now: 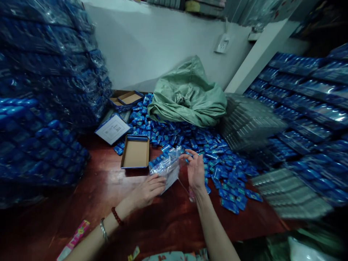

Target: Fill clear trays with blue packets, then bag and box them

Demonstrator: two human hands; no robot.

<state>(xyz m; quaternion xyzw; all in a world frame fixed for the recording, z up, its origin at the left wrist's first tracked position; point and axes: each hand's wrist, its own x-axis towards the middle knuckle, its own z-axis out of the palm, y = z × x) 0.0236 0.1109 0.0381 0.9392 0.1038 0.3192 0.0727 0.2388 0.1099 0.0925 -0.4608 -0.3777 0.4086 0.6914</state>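
Far left: a tall stack of blue packs sealed in clear plastic wrap [40,90] rises from the red-brown wooden surface [108,203]; what each wrapped bundle holds beyond blue packaging cannot be made out. At its foot lies a white box lid [112,128], printed side up. Behind it, near the wall, an open blue tray [129,98] shows a bare brown cardboard bottom. Closer in, a second shallow open box [136,152] with a blue rim lies flat, its brown interior holding nothing visible.

Centre: the left hand [148,190], wrist carrying a red bead bracelet and a metal bangle, grips the lower edge of a clear plastic bag [166,167], fingers curled under it. The bag is held just above the surface, immediately right of the shallow open box; it appears to contain blue packets, though the contents are blurred. The right hand [195,170] pinches the bag's upper right corner between thumb and fingertips, remaining fingers loosely spread.

Behind the hands, loose small blue packets [217,159] lie scattered in a wide heap across the surface. A crumpled green sack [187,94] rests on the heap against the white wall.

Right: stacks of clear plastic trays [248,121], blurred, then rows of wrapped blue bundles [312,108] shelved along the right side.
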